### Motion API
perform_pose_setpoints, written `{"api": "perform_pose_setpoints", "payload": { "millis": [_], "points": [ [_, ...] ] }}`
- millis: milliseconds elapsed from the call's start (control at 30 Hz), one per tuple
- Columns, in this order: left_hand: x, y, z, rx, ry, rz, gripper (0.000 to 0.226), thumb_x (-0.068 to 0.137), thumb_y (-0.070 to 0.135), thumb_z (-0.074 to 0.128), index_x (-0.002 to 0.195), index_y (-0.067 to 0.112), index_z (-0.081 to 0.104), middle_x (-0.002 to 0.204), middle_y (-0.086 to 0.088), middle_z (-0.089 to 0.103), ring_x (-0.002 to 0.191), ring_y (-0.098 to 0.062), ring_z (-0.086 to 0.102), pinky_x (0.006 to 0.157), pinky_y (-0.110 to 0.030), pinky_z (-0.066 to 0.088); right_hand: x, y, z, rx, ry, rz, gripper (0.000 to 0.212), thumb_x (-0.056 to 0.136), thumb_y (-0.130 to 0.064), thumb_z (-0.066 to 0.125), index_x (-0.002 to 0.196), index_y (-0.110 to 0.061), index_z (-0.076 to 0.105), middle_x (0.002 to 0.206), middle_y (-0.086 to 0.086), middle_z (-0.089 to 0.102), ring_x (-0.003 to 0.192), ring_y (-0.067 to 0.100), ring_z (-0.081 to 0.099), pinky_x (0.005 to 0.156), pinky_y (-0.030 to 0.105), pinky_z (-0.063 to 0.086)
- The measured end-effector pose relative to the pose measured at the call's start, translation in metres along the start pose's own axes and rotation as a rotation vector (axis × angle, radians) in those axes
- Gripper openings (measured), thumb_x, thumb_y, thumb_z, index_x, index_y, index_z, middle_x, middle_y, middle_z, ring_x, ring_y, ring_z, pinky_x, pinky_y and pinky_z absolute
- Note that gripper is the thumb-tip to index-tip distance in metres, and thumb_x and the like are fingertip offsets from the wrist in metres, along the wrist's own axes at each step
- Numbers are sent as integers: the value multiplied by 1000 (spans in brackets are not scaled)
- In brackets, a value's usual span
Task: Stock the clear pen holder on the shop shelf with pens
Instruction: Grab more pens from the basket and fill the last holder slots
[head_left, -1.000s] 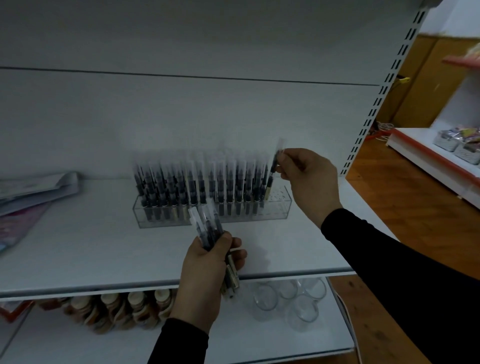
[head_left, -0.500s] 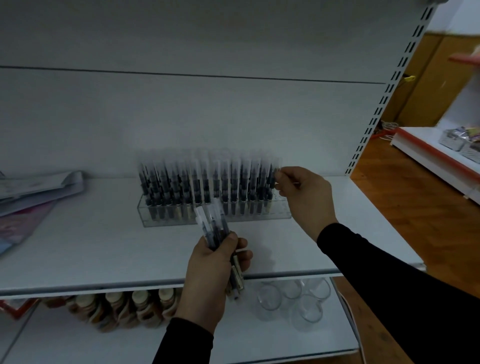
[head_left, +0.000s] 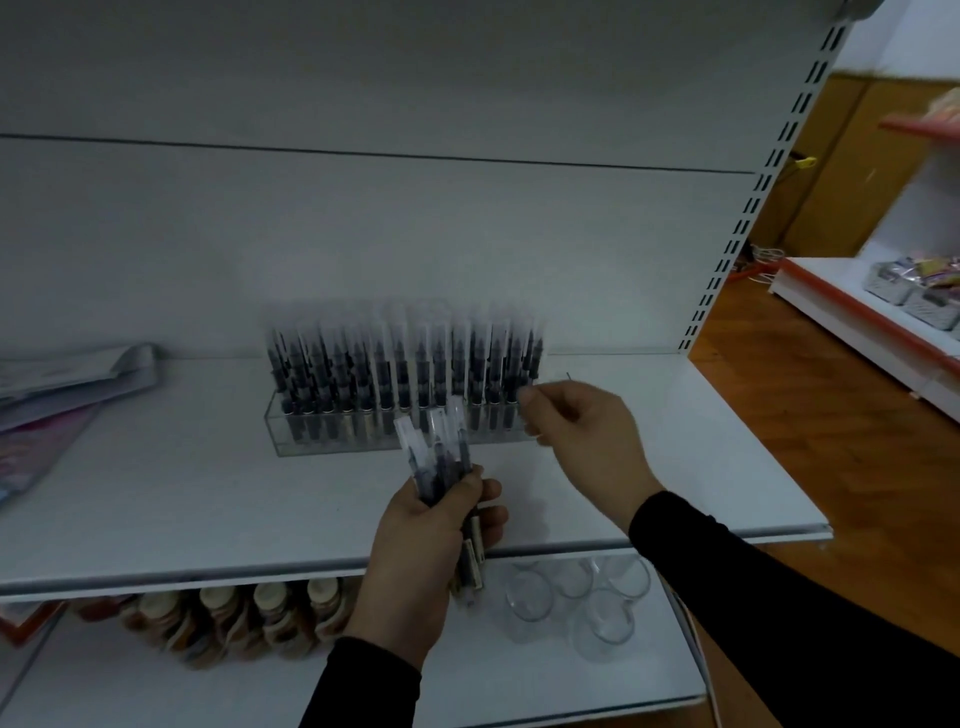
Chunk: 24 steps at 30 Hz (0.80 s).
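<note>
A pen had just been set into the holder (head_left: 332, 439) at centre frame; the right hand (head_left: 582, 423) was empty, loosely curled. Spare pens (head_left: 441, 457) were clutched by the left hand (head_left: 421, 551), so stocking remained unfinished.

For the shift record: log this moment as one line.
left hand: gripping pen bundle | right hand: at holder's right end, grip unclear | holder: nearly full | shelf: holder on it

A shop: white slotted gondola shelving (head_left: 748, 218), rows of pens (head_left: 405, 369), glass cups (head_left: 571, 597) below, seemingly bottled goods (head_left: 270, 618).
</note>
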<state>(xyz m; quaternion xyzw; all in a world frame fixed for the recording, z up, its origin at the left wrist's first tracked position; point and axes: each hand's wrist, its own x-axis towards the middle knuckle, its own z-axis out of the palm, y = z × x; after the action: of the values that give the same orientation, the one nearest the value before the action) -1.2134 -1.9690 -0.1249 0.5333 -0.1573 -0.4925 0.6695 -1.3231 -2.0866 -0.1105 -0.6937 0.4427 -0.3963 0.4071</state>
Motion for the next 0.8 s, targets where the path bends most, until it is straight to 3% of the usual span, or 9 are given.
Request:
{"api": "perform_pose_setpoints", "payload": {
  "millis": [67,167,300,433,633,800],
  "points": [
    [-1,-1,1,13,-25,-5,12,93,8,57,100,4,65,78,-9,74,65,-19,69,64,-31,59,-6,-3,5,54,-126,39,26,90,-35,65,77,-14,72,75,7,71,71,14,64,76,38,57],
    [0,-3,2,29,-48,-3,13,92,8,57,102,4,66,83,-13,75,67,-22,69,68,-35,58,-12,-7,13,123,-285,122,27,89,-34,66,82,-10,74,75,3,71,71,10,64,75,32,56],
    [1,-5,2,60,-55,14,14,92,8,58,102,7,68,84,-12,75,66,-22,69,68,-35,59,-13,-7,16,188,-360,192,25,90,-28,66,85,-4,73,70,0,68,69,11,62,79,35,56],
    [1,-6,3,47,-28,10,10,93,10,58,97,8,67,83,-13,74,66,-21,69,70,-36,58,-11,-8,13,240,-330,205,17,90,-24,66,78,-14,73,67,-3,68,66,11,63,73,29,55],
    [5,-4,1,-17,83,-10,8,93,10,59,90,4,63,84,-17,71,67,-24,67,62,-33,58,-1,-12,-5,386,-154,201,17,91,-18,65,84,-4,72,73,10,68,62,12,62,63,20,54],
    [5,-3,-2,-45,83,-4,7,93,9,57,93,4,62,79,-14,67,66,-25,65,55,-28,58,12,-20,-27,326,42,50,15,92,-19,64,81,-12,72,67,-4,70,61,7,63,60,18,52]
  ]
}}
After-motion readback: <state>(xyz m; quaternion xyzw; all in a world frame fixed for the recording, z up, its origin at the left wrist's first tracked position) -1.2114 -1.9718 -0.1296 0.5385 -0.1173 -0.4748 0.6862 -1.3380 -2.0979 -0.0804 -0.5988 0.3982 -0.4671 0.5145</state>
